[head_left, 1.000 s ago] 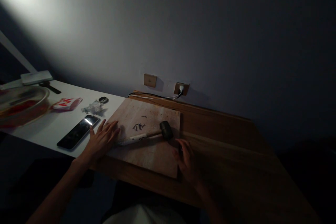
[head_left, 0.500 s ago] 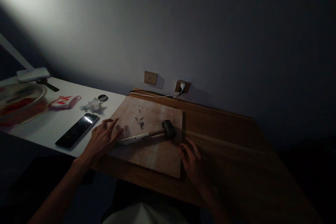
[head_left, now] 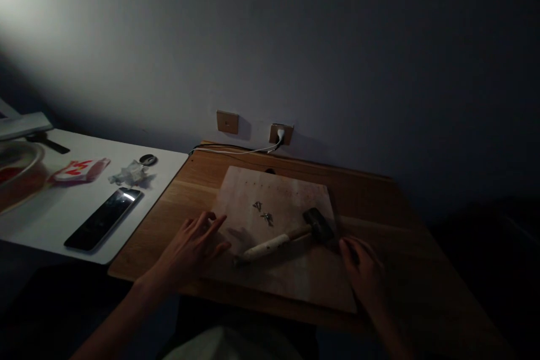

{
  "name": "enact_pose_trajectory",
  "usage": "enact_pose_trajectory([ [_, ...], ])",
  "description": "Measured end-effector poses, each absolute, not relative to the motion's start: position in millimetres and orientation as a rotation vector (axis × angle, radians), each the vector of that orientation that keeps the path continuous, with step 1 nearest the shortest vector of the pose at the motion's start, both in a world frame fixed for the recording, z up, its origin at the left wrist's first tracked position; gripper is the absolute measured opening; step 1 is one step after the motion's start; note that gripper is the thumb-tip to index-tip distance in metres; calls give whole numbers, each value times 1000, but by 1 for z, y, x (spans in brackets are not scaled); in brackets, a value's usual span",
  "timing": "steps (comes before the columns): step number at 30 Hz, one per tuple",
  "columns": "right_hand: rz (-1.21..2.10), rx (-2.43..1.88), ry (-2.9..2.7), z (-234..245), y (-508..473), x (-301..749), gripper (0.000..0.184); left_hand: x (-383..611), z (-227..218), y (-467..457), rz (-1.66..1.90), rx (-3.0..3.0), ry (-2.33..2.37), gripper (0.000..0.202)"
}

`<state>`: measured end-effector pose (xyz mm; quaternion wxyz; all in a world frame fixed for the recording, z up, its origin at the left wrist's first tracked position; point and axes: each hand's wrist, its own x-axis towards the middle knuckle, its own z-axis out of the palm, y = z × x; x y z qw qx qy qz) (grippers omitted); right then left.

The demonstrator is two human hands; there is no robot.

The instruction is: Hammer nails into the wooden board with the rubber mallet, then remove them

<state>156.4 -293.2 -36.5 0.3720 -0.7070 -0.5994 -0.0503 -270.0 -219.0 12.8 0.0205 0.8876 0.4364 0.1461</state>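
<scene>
The left hand (head_left: 196, 244), fingers apart, is at the left edge of the board (head_left: 291, 275), which lies on the wooden table (head_left: 185, 188) beneath a mallet (head_left: 283, 239) and small screws (head_left: 266, 217), while the right hand (head_left: 363, 267) curls at its right edge (whether gripping, I cannot tell).
</scene>
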Motion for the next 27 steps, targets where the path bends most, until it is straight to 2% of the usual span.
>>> enact_pose_trajectory([
  [7,-45,-2090,-1348,-41,-328,208,68,-238,16,-231,459,2781,1066,40],
  [15,160,-2079,-1137,-44,-336,206,62,-214,13,-213,447,2840,1128,28],
  [23,41,-1995,-1257,-40,-332,186,49,-154,20,-208,366,2822,916,23],
  [27,112,-1929,-1355,-46,-329,186,53,-124,26,-226,232,2766,771,33],
])
